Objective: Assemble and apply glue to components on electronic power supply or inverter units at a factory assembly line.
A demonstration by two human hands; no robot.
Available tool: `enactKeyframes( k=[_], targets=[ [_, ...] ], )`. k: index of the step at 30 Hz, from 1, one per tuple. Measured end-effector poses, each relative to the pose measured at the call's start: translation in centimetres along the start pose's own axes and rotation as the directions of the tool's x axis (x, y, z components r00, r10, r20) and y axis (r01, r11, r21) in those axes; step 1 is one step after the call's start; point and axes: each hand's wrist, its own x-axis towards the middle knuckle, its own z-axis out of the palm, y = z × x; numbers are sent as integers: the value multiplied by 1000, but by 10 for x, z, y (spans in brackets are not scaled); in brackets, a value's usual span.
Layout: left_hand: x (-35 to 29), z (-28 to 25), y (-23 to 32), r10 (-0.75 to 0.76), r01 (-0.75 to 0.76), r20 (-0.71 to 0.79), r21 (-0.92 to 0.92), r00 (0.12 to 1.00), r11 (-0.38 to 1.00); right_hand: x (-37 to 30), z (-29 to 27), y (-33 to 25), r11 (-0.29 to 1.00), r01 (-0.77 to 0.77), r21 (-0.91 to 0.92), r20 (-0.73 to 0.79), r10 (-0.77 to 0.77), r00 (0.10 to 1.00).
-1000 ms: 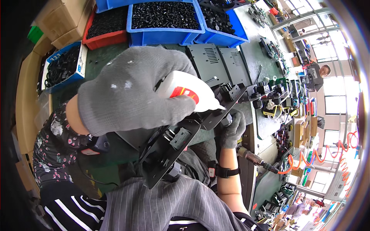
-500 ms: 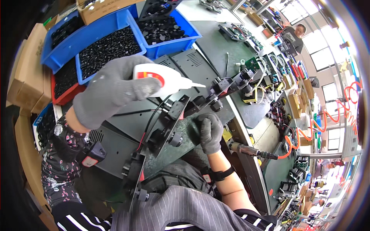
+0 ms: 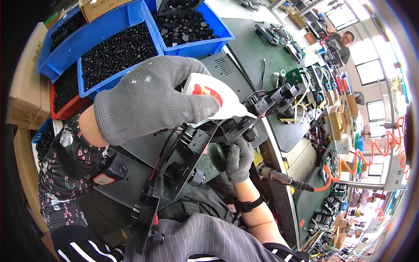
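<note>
My gloved left hand grips a white squeeze bottle with a red label. The bottle's thin nozzle points right and down, its tip close to the parts on a long black metal panel. This panel slants from my lap toward the far right and carries several black sockets, round knobs and thin wires. My gloved right hand is closed at the panel's lower edge, below the nozzle. Its thumb shows, while the other fingertips are partly hidden.
Blue bins of small black parts and a red bin stand at the left, near cardboard boxes. A power screwdriver on an orange coiled hose lies at right. Circuit boards sit farther back, where another person is.
My left hand has moved right and down with the bottle, bringing the nozzle close to the panel. My right hand has shifted slightly down, its fingers now more under the panel's edge.
</note>
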Motion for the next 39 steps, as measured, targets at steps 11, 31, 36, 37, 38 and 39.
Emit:
enactKeyframes(
  k=[11, 31, 36, 37, 38, 39],
  targets=[
    [-2, -15, 6, -35, 23, 66, 172, 997, 985, 1, 3, -3, 1000, 29, 1, -25, -29, 999],
    [123, 17, -8, 273, -242, 318, -136, 908, 961, -8, 0, 21, 999, -17, 51, 2, 17, 1000],
    [77, -3, 9, 101, -110, 110, 81, 989, 991, -6, 5, 6, 969, -3, 247, -27, 10, 1000],
    [93, -6, 14, 20, 13, 215, -152, 976, 988, -3, -1, 10, 979, -31, 201, -60, 44, 997],
    [88, -10, 20, -75, 169, 274, -338, 959, 926, -3, -1, 10, 957, -51, 285, -59, 71, 996],
    [86, -18, 7, 62, 22, 250, -317, 966, 948, -8, -4, 9, 923, -157, 350, -28, 177, 984]
  ],
)
